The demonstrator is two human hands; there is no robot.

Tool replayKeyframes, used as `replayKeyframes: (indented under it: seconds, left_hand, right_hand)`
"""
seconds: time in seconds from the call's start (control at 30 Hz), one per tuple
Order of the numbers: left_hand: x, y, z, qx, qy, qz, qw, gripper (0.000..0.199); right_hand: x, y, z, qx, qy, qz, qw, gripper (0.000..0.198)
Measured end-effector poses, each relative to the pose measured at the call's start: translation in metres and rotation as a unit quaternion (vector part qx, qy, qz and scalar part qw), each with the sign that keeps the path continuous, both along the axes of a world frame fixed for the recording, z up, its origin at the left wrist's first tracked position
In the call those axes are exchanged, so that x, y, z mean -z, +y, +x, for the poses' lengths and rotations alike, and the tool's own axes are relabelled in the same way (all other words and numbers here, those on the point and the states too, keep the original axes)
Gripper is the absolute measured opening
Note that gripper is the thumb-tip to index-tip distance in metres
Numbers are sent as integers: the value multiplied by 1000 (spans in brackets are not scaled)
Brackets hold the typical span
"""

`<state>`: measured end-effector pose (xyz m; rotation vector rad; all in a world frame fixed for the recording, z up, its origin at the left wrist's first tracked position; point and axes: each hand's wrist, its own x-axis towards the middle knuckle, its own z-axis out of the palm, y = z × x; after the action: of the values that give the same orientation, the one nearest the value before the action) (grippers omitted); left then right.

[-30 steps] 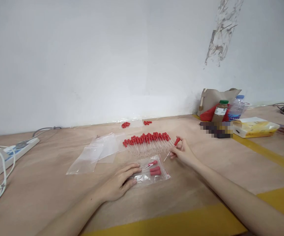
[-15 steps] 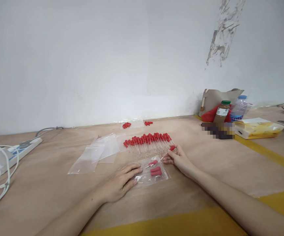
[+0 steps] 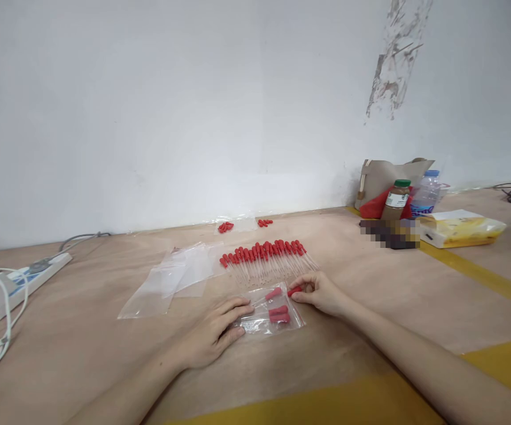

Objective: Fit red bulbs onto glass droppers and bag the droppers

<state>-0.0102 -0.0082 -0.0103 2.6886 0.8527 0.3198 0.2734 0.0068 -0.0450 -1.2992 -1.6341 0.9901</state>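
Observation:
My left hand [image 3: 213,332] lies over the left end of a clear zip bag [image 3: 258,324], fingers stretched out and the thumb along its near edge. Inside the bag are three droppers with red rubber bulbs [image 3: 278,314], their bulbs toward the right. My right hand [image 3: 321,293] pinches another dropper [image 3: 295,291] by its red bulb at the bag's right-hand opening. The tube of that dropper points left, and I cannot clearly see how far it reaches into the bag. Just beyond the bag, a row of loose droppers [image 3: 262,254] lies side by side, bulbs facing the wall.
Flat clear bags [image 3: 162,289] overlap on the left. Two filled bags with red bulbs [image 3: 226,227] lie by the wall. A power strip [image 3: 43,283] with white cables is far left. At right stand a tissue pack [image 3: 461,229], a green-capped bottle [image 3: 397,200] and a grey bag [image 3: 379,174].
My right hand has moved down and slightly left, bringing the dropper's bulb to the bag's opening. The left hand stays on the bag. The view has shifted slightly.

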Motion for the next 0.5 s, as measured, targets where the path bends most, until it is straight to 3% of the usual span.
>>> replayKeyframes:
  seconds: [0.1,0.23,0.37,0.5]
  left_hand:
    - [1,0,0,-1,-6,0,1000,37]
    - [1,0,0,-2,-11,-4,1000,39]
    - [2,0,0,1,-8,-9,1000,37]
    - [4,2,-1,8,-15,-14,1000,35]
  right_hand:
    - [2,-1,-7,4,23,9,1000,23]
    - [-3,-8,-14,-5,113,-66,991,35]
    - [-12,-14,-14,-45,168,-159,972,36]
    - [-13,-14,-13,-38,222,-171,959,40]
